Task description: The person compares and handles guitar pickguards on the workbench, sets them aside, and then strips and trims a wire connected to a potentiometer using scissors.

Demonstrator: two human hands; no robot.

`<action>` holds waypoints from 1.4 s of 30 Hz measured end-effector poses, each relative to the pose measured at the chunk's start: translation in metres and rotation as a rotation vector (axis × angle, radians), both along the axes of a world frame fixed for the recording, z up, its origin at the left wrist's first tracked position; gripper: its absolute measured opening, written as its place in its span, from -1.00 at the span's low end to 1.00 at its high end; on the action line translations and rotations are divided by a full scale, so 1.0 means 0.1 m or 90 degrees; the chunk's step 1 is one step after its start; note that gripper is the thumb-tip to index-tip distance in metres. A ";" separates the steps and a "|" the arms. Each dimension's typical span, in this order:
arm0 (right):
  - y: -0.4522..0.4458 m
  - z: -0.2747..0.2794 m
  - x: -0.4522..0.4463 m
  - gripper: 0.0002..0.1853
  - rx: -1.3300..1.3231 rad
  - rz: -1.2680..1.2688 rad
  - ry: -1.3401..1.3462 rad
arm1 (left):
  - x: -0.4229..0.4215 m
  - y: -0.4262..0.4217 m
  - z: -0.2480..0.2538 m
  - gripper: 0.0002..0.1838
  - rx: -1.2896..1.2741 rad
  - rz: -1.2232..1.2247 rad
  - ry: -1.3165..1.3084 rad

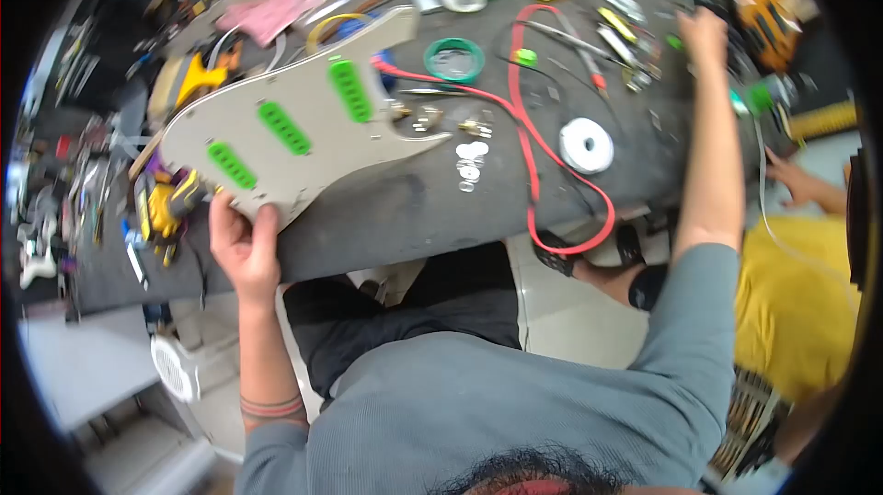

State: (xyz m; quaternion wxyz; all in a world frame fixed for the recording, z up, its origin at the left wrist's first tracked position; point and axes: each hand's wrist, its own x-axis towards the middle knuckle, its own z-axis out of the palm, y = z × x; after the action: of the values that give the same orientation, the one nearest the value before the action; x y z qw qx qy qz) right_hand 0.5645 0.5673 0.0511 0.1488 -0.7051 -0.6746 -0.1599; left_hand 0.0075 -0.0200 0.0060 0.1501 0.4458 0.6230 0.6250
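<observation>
A white guitar pickguard (317, 127) with three green pickup covers is held up at its lower left edge by my left hand (244, 242), thumb and fingers closed on it. My right hand (704, 35) reaches to the far right of the bench, beside dark clutter; its fingers are blurred and what they touch cannot be made out. Right of the pickguard lie small metal parts (426, 118) and several white knobs (471, 153). A red cable (521, 118) loops over the bench, with a white spool (586, 145) beside it.
A green round dish (453, 60) sits behind the cable. Yellow power tools (161, 205) stand at the left, near a pink cloth (269, 14). A small orange guitar body (766, 17) lies at the back right. Another person in yellow (796, 293) is at the right, one hand near the bench.
</observation>
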 end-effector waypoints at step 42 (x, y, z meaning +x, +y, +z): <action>-5.09 0.51 -2.58 -0.53 -0.521 0.748 1.343 | -0.15 0.05 -0.06 -0.65 0.205 -0.039 -0.166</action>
State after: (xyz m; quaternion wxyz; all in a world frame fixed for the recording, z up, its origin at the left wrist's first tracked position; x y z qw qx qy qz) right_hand 0.3062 0.0587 0.1018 0.4313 -0.0805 -0.4391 0.7840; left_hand -0.0074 -0.0146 -0.0003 0.1756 0.3981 0.4762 0.7642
